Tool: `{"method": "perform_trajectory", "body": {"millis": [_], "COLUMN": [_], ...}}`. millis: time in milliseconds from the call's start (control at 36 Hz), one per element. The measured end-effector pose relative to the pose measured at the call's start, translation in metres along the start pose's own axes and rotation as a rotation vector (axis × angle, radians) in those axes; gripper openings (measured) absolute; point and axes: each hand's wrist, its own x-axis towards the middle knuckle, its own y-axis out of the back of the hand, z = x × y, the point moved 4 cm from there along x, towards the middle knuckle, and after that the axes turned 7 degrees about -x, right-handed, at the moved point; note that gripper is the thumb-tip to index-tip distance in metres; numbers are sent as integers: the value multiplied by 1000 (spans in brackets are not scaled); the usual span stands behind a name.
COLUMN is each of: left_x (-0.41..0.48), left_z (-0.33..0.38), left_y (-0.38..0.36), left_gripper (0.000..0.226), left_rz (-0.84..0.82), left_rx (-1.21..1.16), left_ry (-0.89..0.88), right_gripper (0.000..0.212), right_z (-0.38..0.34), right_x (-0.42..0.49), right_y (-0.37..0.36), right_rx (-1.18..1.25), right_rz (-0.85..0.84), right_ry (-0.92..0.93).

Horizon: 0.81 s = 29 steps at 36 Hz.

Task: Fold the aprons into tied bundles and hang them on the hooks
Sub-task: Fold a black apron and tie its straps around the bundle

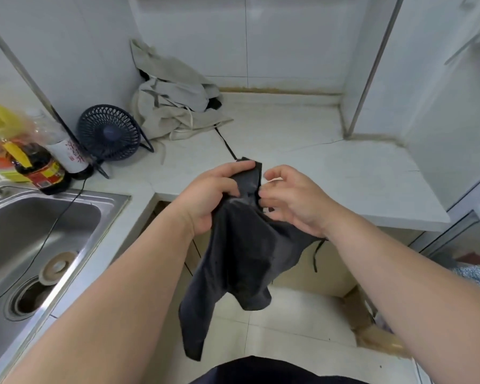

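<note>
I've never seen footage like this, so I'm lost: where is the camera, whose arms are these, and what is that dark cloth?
There is no machine here. The single picture comes from a wide-angle camera worn on a person's head, looking down at their own bare arms. The left hand grips the top of a dark apron, and the right hand pinches its edge beside it; the rest hangs down in front of the counter. One black strap runs from it across the white countertop. In the corner lies a heap of beige aprons. Left of that stand a small dark fan and some bottles, next to a steel sink.
</note>
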Motion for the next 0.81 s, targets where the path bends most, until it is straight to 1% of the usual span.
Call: {"method": "perform_trajectory", "body": {"millis": [28, 56, 83, 111, 139, 194, 222, 278, 306, 361, 417, 444, 500, 556, 639, 694, 750, 806], "left_x": [-1, -3, -6, -9, -12, -17, -18, -20, -21, -24, -27, -29, -32, -35, -38, -40, -40, -39], "left_z": [3, 5, 7, 10, 13, 16, 19, 23, 25, 27, 26, 25, 24, 25, 28, 31, 34, 35], "left_y": [-1, -2, -4, -6, -8, -9, -8, -1, 3, 17, 30, 35, 39, 42, 44, 43, 41, 40], "left_gripper": [62, 64, 65, 63, 59, 51, 48, 40, 34, 23, 28, 28, 26, 29, 42, 45, 36, 28], "left_rz": [2, -13, -44, -86, -125, -178, -182, -143, -98, 51, 213, 269, 322, 339, 363, 393, 434, 488], "left_rx": [-12, -26, -32, -24, -3, 35, 44, 21, -6, -9, 69, 92, 111, 139, 171, 182, 302, 475], "left_ry": [-24, -47, -59, -62, -59, -49, -60, -90, -102, -158, -225, -246, -261, -253, -229, -274, -350, -407], "right_gripper": [43, 59, 72, 77, 74, 51, 36, 12, 10, 10, 2, 10, 27, 35, 31, 23, 21, 23], "right_z": [2, 4, 4, 4, 4, 5, 4, 3, 2, -1, -5, -7, -12, -19, -29, -32, -30, -26], "right_x": [1, 0, -1, -2, -2, -3, -1, 7, 11, 15, 16, 16, 17, 14, 7, 1, -2, -3], "right_y": [4, 8, 11, 12, 9, 0, -3, -3, 2, 14, 24, 26, 28, 29, 34, 38, 45, 55], "right_rx": [-11, -97, -242, -387, -477, -544, -563, -604, -635, -677, -726, -756, -831, -916, -1063, -1151, -1256, -1354], "right_rz": [21, 49, 59, 33, -29, -127, -115, 9, 97, 275, 374, 392, 423, 493, 642, 746, 805, 794], "right_ry": [-30, -41, -40, -30, -13, -12, -9, 44, 79, 125, 175, 203, 240, 278, 386, 429, 333, 153]}}
